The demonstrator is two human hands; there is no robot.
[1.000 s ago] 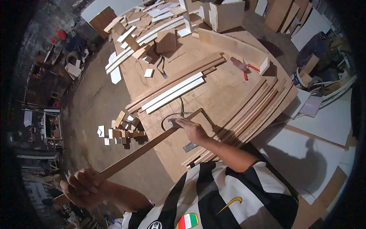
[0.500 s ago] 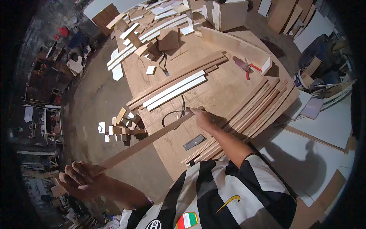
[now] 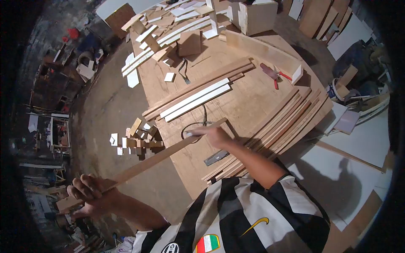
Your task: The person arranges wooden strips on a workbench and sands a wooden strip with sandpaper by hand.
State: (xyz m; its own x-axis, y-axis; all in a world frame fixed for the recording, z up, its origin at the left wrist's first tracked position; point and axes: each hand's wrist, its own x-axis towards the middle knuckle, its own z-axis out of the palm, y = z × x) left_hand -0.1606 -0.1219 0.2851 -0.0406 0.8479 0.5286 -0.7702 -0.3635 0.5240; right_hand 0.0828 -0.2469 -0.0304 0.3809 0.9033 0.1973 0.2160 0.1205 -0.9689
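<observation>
A long, thin wooden strip [image 3: 147, 163] runs slantwise from the lower left up onto the workbench. My left hand [image 3: 95, 193] is closed around its near part, off the bench's edge, and a short end sticks out behind the fingers. Farther up, my right hand [image 3: 213, 135] is closed on the strip near its far end, fingers pointing left along it. Something small and pale shows at those fingertips; I cannot make out what. A dark cable [image 3: 205, 114] loops on the bench behind the right hand. Below that hand lies a flat grey piece [image 3: 216, 157].
The plywood bench [image 3: 249, 101] carries white strips [image 3: 196, 100], brown strips [image 3: 202, 86], a bundle of strips [image 3: 278, 126] at right and red-handled pliers [image 3: 276, 80]. Wood blocks [image 3: 137, 141] are stacked left of the bench. A wooden box [image 3: 257, 17] stands at the back.
My right hand has slid down the strip toward my left hand, so the strip's far end now shows beyond it. My left hand keeps its hold.
</observation>
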